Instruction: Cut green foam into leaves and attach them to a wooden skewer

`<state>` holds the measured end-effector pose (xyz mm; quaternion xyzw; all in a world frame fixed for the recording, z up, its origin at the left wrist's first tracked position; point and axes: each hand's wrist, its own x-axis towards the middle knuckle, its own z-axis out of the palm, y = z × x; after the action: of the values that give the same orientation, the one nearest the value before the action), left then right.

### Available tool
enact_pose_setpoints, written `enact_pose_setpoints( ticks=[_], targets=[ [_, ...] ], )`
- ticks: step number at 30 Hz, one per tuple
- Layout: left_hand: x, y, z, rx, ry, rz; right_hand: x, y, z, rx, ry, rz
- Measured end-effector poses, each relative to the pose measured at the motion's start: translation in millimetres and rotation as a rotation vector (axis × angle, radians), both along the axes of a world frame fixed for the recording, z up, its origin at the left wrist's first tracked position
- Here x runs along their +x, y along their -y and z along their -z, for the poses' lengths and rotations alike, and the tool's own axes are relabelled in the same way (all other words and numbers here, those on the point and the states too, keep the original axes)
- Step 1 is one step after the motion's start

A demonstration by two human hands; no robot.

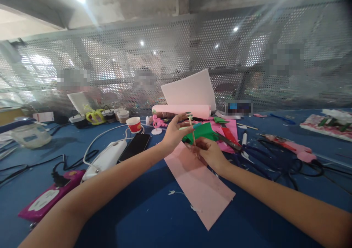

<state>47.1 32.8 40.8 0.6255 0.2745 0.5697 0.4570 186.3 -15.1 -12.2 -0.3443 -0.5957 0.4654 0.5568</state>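
Observation:
Between my hands, a thin wooden stick (pixel 193 135) stands nearly upright, topped by a small pale green piece (pixel 190 118) with pointed edges. My left hand (pixel 177 130) is closed at the upper part of the stick, its fingertips just below the pale green top. Lower down, my right hand (pixel 207 152) pinches the stick near its bottom end. Under both hands lies a pink paper sheet (pixel 205 193) on the blue table. Right behind the stick are folded green paper (pixel 202 132) and bright pink paper (pixel 232 128).
Scissors (pixel 229 142) and a pink-handled glue gun (pixel 291 147) with a black cord lie to the right. On the left are a phone (pixel 134 148), a white power strip (pixel 106 158), a magenta packet (pixel 52 196) and a red paper cup (pixel 134 125). A pink paper roll (pixel 183 110) stretches behind.

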Motion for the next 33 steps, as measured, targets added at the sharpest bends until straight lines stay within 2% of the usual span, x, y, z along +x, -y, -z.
enact_pose_setpoints(
  ticks=[12, 33],
  targets=[
    [-5.4, 1.0, -9.1, 0.111, -0.051, -0.019, -0.6, 1.7, -1.0, 0.000, 0.023, 0.013],
    [-2.7, 5.9, -10.0, 0.061, -0.016, -0.021, -1.3, 3.7, -4.7, -0.029, 0.024, 0.014]
  ],
)
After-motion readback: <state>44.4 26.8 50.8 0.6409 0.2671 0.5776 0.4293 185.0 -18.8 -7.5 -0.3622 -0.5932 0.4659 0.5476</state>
